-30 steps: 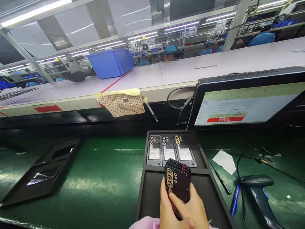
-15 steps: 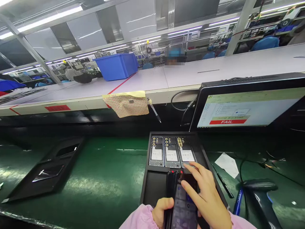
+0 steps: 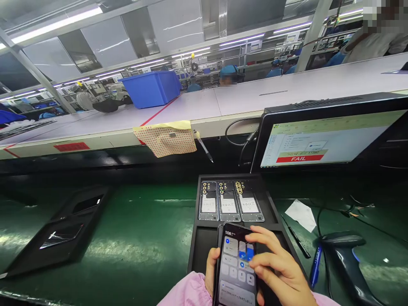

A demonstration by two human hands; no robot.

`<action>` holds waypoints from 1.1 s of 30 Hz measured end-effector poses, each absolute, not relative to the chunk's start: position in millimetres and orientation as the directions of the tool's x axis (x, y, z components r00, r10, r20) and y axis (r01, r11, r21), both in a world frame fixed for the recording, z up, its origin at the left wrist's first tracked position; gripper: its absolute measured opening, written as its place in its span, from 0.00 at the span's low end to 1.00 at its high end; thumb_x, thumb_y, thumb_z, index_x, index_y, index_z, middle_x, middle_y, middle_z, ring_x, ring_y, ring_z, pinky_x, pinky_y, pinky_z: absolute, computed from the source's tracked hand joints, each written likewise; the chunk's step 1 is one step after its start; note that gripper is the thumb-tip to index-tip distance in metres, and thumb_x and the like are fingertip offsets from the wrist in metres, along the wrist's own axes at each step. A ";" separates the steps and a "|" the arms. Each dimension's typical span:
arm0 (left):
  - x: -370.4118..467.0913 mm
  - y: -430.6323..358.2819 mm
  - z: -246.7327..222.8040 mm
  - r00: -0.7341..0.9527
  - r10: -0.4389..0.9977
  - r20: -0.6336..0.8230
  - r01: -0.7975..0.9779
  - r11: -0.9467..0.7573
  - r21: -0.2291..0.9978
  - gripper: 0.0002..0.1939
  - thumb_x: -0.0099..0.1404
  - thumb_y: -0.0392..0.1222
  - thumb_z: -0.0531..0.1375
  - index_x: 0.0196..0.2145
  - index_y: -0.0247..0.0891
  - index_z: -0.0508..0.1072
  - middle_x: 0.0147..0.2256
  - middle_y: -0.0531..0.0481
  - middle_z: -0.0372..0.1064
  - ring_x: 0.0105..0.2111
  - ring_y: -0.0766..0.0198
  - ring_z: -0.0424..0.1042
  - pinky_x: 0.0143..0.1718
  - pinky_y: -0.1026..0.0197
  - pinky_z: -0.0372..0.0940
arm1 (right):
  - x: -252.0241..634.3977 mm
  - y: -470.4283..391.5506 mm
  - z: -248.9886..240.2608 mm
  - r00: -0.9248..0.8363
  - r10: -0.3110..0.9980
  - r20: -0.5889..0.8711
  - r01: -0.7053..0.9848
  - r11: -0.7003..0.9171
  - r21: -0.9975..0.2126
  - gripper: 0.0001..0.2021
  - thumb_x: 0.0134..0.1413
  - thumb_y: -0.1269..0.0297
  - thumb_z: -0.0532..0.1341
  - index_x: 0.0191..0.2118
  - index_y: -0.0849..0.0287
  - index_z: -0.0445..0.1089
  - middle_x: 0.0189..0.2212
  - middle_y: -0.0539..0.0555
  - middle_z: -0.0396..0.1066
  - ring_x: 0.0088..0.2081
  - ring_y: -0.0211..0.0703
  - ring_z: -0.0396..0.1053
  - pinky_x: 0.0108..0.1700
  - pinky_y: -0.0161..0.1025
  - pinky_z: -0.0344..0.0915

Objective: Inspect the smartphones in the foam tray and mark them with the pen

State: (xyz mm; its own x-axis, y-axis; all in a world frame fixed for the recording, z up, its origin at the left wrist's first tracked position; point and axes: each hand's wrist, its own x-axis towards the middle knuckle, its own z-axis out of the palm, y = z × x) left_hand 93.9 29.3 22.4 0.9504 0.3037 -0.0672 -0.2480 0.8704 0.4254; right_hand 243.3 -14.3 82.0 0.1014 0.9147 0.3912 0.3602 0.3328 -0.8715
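My left hand [image 3: 211, 265] is wrapped round the left side of a lit smartphone [image 3: 235, 272], with its fingertips showing on the far side. A second dark edge along the phone's left suggests another phone beneath it. The screen shows a panel of quick-setting tiles and the time 1:08. Over the right half of the screen is my right hand [image 3: 280, 272], its fingers bent but apart and holding nothing. Its fingertips are at or just above the tiles; I cannot tell if they touch. Behind the phone, in a black tray [image 3: 266, 195], lie several opened phones [image 3: 228, 204] with white batteries.
A monitor [image 3: 328, 136] showing FAIL stands at the back right. A barcode scanner [image 3: 350, 263], a blue marker [image 3: 315, 267], a black pen-like tool [image 3: 296, 242] and a white paper scrap [image 3: 301, 214] lie right of the tray. A dark tray [image 3: 68, 255] with glass panels lies left.
The screen has gone from dim to bright with the settings panel shown. The phone now appears more face-on to me, and my right fingers have moved down over its tiles.
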 end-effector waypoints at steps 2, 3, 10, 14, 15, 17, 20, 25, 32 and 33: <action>91.2 32.2 16.4 0.964 0.255 -0.069 -0.212 0.902 0.376 0.46 0.44 0.71 0.43 0.43 0.26 0.67 0.29 0.38 0.71 0.28 0.53 0.70 0.34 0.54 0.58 | 244.2 -20.2 78.9 0.242 0.931 0.272 0.140 0.244 -0.960 0.08 0.50 0.60 0.58 0.24 0.51 0.71 0.43 0.54 0.67 0.50 0.55 0.59 0.43 0.49 0.66; 90.1 32.8 14.6 0.967 0.244 -0.077 -0.202 0.913 0.353 0.46 0.44 0.71 0.43 0.43 0.24 0.67 0.30 0.37 0.71 0.28 0.53 0.71 0.33 0.55 0.58 | 242.6 -20.8 78.7 0.299 0.938 0.173 -0.009 0.184 -0.983 0.09 0.50 0.58 0.58 0.24 0.52 0.69 0.43 0.54 0.66 0.43 0.53 0.65 0.37 0.46 0.69; 88.3 27.1 11.9 0.976 0.184 -0.115 -0.143 0.946 0.291 0.49 0.43 0.68 0.43 0.45 0.18 0.65 0.32 0.34 0.71 0.30 0.52 0.71 0.29 0.60 0.57 | 215.1 -1.0 89.2 0.362 0.898 -0.249 -0.420 -0.082 -0.904 0.13 0.48 0.50 0.57 0.33 0.55 0.63 0.31 0.50 0.65 0.12 0.24 0.48 0.08 0.25 0.46; 89.8 26.3 15.4 0.970 0.213 -0.120 -0.170 0.940 0.295 0.49 0.43 0.69 0.42 0.45 0.18 0.65 0.30 0.35 0.71 0.27 0.52 0.71 0.28 0.59 0.56 | 212.2 7.8 88.7 0.330 0.885 -0.329 -0.430 -0.169 -0.887 0.16 0.48 0.46 0.56 0.34 0.54 0.62 0.19 0.45 0.60 0.11 0.26 0.46 0.08 0.26 0.41; 90.2 26.8 17.4 0.966 0.228 -0.119 -0.184 0.936 0.301 0.48 0.43 0.69 0.42 0.44 0.19 0.66 0.30 0.35 0.71 0.26 0.53 0.71 0.28 0.59 0.56 | 212.6 9.3 88.7 0.318 0.883 -0.345 -0.452 -0.178 -0.874 0.16 0.47 0.46 0.56 0.34 0.54 0.62 0.18 0.44 0.60 0.10 0.27 0.45 0.08 0.26 0.41; 90.8 28.0 21.5 0.960 0.255 -0.116 -0.209 0.927 0.310 0.47 0.44 0.68 0.41 0.43 0.20 0.67 0.29 0.36 0.71 0.25 0.53 0.71 0.29 0.57 0.57 | 213.6 11.9 89.6 0.298 0.882 -0.365 -0.493 -0.185 -0.850 0.16 0.46 0.46 0.56 0.33 0.54 0.62 0.15 0.44 0.59 0.10 0.28 0.45 0.07 0.27 0.41; 91.1 29.9 24.3 0.955 0.278 -0.105 -0.233 0.919 0.317 0.46 0.46 0.67 0.40 0.43 0.20 0.67 0.30 0.36 0.71 0.27 0.53 0.70 0.31 0.55 0.58 | 213.5 14.6 92.0 0.280 0.884 -0.374 -0.530 -0.183 -0.828 0.16 0.45 0.47 0.58 0.31 0.54 0.62 0.13 0.44 0.59 0.09 0.28 0.45 0.07 0.27 0.39; 90.9 30.7 18.4 0.955 0.288 -0.071 -0.252 0.914 0.318 0.45 0.47 0.67 0.41 0.44 0.23 0.67 0.30 0.36 0.72 0.28 0.50 0.70 0.35 0.52 0.56 | 212.0 15.7 91.4 0.255 0.882 -0.396 -0.527 -0.216 -0.822 0.16 0.47 0.47 0.57 0.33 0.54 0.61 0.13 0.44 0.59 0.10 0.29 0.45 0.07 0.26 0.40; 89.2 31.8 20.5 0.962 0.247 -0.113 -0.200 0.927 0.318 0.47 0.45 0.69 0.43 0.45 0.19 0.66 0.33 0.33 0.71 0.27 0.50 0.70 0.37 0.50 0.55 | 213.5 15.4 92.8 0.218 0.903 -0.371 -0.508 -0.220 -0.833 0.15 0.49 0.48 0.56 0.34 0.54 0.62 0.15 0.44 0.59 0.11 0.27 0.44 0.09 0.25 0.40; 89.4 32.4 22.1 0.960 0.256 -0.112 -0.206 0.920 0.333 0.48 0.45 0.69 0.43 0.45 0.19 0.66 0.33 0.32 0.71 0.27 0.49 0.70 0.38 0.50 0.55 | 213.4 14.9 93.8 0.220 0.907 -0.358 -0.487 -0.215 -0.847 0.15 0.48 0.48 0.56 0.36 0.54 0.63 0.20 0.46 0.64 0.11 0.26 0.46 0.09 0.25 0.41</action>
State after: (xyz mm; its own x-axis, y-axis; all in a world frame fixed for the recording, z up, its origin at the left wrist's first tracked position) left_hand 89.4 32.4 22.1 0.9603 0.2556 -0.1119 -0.2061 0.9202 0.3329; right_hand 213.4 14.9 93.8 0.2204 0.9074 -0.3577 -0.4867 -0.2155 -0.8466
